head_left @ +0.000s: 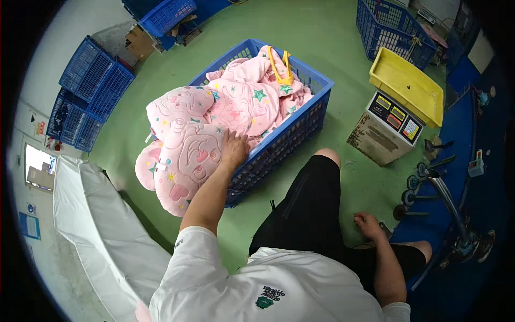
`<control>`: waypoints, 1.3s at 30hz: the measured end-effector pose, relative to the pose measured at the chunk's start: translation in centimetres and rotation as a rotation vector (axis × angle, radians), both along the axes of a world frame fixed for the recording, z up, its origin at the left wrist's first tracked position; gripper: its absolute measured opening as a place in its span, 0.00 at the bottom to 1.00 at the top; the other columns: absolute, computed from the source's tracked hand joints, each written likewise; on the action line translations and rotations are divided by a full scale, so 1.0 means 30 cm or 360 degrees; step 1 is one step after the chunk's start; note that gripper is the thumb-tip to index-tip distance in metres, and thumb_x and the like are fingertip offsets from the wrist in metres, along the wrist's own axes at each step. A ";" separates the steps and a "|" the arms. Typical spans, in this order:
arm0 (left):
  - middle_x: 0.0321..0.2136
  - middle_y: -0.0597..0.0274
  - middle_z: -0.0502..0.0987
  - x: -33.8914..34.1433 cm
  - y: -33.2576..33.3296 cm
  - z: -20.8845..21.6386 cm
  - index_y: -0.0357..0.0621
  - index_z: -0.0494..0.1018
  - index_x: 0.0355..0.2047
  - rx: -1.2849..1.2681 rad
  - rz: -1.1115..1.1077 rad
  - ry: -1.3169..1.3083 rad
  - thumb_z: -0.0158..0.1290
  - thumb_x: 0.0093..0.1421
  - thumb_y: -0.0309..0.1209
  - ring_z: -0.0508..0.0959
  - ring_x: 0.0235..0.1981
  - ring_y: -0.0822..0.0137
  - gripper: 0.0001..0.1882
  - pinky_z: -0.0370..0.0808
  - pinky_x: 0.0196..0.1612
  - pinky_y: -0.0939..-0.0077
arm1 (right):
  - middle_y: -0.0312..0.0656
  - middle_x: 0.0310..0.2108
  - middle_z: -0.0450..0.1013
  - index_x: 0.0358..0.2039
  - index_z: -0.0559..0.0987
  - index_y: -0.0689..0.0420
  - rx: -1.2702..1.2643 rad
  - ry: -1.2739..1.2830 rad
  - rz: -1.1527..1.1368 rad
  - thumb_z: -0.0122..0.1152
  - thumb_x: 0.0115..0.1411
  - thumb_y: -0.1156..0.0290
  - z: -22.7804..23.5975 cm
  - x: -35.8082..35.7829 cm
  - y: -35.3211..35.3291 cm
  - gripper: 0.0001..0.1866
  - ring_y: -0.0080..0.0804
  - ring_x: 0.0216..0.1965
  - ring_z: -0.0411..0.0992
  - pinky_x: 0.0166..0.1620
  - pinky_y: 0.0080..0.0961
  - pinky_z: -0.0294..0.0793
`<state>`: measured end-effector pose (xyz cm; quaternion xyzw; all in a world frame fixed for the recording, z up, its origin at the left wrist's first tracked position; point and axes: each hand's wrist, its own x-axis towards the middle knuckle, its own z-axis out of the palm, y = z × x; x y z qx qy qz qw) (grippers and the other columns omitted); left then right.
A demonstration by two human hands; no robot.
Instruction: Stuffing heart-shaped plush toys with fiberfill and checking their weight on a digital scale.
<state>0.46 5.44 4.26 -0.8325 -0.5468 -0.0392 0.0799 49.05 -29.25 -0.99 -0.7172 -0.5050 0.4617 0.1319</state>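
My left hand (234,148) lies on a pink stuffed plush cushion with stitched face lines, hearts and stars, its fingers spread flat at the basket's near rim. That plush (185,161) bulges over the left end of a blue slatted plastic basket (284,137). Behind it, a second plump pink piece (179,104) rests at the same end. More pink printed plush pieces (249,104) fill the basket, with a yellow strap (281,70) looped on top. Away from the basket, my right hand (369,225) hangs beside my thigh, fingers loosely curled, with nothing visible in them.
A yellow tray (407,86) sits on a worn metal box (383,129) to the right. Blue crates (88,91) are stacked at the left wall; another blue basket (394,35) stands far right. White sheeting (102,231) runs along the left. Wheeled metal legs (450,204) stand at right.
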 end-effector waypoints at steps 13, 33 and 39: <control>0.37 0.47 0.81 0.092 0.204 -0.172 0.44 0.75 0.41 -0.0474 0.0357 -0.0369 0.55 0.61 0.42 0.80 0.38 0.45 0.16 0.76 0.40 0.51 | 0.47 0.41 0.81 0.49 0.80 0.61 -0.0324 -0.0124 -0.0048 0.58 0.66 0.60 -0.012 0.023 -0.065 0.19 0.44 0.39 0.78 0.44 0.37 0.76; 0.33 0.57 0.79 0.612 -0.106 1.042 0.33 0.74 0.39 -0.0761 -0.0089 -0.2975 0.49 0.71 0.31 0.76 0.31 0.73 0.11 0.73 0.33 0.82 | 0.46 0.50 0.78 0.64 0.69 0.56 0.1485 -0.0228 -0.0017 0.68 0.59 0.67 0.578 -0.218 0.263 0.33 0.46 0.50 0.77 0.52 0.36 0.77; 0.39 0.52 0.79 0.928 -0.260 0.990 0.29 0.73 0.44 -0.1465 -0.0448 -0.3223 0.48 0.71 0.30 0.78 0.36 0.73 0.12 0.75 0.36 0.83 | 0.41 0.38 0.79 0.49 0.78 0.62 0.2107 -0.0451 -0.0171 0.66 0.61 0.61 0.682 -0.287 0.230 0.21 0.39 0.33 0.77 0.36 0.32 0.78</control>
